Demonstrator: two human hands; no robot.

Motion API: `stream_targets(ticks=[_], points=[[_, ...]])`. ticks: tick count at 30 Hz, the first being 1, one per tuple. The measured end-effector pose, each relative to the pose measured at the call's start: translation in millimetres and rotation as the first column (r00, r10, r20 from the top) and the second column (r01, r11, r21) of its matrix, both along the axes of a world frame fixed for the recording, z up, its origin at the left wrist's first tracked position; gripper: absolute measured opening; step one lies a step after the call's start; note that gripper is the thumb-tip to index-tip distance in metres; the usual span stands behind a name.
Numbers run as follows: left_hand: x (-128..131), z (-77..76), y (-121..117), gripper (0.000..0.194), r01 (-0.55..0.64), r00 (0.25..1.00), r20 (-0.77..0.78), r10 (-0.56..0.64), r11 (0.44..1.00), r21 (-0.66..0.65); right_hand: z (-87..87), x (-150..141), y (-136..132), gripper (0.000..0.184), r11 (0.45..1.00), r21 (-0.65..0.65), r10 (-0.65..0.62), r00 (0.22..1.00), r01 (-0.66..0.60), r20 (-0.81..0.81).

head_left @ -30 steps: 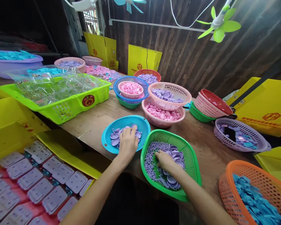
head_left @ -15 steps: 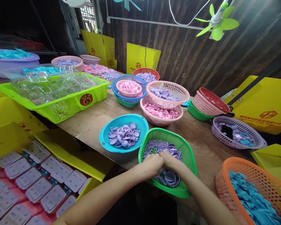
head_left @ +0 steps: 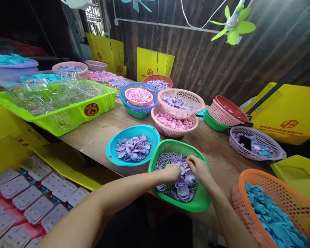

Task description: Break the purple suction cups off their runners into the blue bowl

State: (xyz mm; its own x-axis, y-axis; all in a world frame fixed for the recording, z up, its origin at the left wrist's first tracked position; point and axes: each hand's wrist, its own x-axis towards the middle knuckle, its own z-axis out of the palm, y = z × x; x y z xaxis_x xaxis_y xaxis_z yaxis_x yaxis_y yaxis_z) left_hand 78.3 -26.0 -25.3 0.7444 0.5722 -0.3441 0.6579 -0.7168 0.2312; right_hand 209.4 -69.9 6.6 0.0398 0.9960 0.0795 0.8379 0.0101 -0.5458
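Note:
Both my hands are inside the green basket [head_left: 196, 203] at the table's near edge, among small purple plastic pieces [head_left: 184, 187]: round dish-like ones and thin little ones. My left hand [head_left: 172, 172] is curled into a loose fist over the pile, and what it holds is hidden. My right hand [head_left: 200, 168] pinches with its fingertips at a small purple piece near the basket's far rim. Just left of the basket sits a blue bowl [head_left: 113, 153] with more purple round pieces [head_left: 133, 151].
Pink baskets [head_left: 174, 129] of pink and purple parts stand behind. An orange basket [head_left: 241, 196] of blue parts is at the right, a lilac basket [head_left: 255, 148] farther back. A green crate [head_left: 67, 117] of clear bags is at left, packed white trays [head_left: 41, 196] below.
My left hand left the blue bowl and came into the green basket beside my right hand. The two hands met, then parted slightly; my right hand now reaches toward the far rim.

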Motion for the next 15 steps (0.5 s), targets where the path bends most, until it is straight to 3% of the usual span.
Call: stream_targets(ticks=[4, 10, 12, 15], points=[[1.2, -0.6, 0.1, 0.02, -0.015, 1.0, 0.02, 0.015, 1.0, 0.006, 5.8, -0.6, -15.0, 0.024, 0.999, 0.045, -0.026, 0.995, 0.03, -0.091], [-21.4, 16.3, 7.0, 0.02, -0.068, 0.994, 0.095, 0.06, 0.994, 0.089, 4.1, -7.5, -28.9, 0.025, 0.99, -0.122, -0.118, 0.92, 0.077, -0.375], [-31.3, 22.3, 7.2, 0.021, -0.087, 0.989, 0.133, 0.068, 0.986, 0.139, 0.4, -10.7, -30.4, 0.021, 0.991, -0.122, -0.1, 0.903, 0.054, -0.417], [-42.9, 25.6, 0.7, 0.021, -0.017, 0.978, 0.205, -0.033, 0.971, 0.24, -8.3, -14.9, -29.8, 0.018, 0.998, -0.06, -0.046, 0.909, 0.024, -0.413]])
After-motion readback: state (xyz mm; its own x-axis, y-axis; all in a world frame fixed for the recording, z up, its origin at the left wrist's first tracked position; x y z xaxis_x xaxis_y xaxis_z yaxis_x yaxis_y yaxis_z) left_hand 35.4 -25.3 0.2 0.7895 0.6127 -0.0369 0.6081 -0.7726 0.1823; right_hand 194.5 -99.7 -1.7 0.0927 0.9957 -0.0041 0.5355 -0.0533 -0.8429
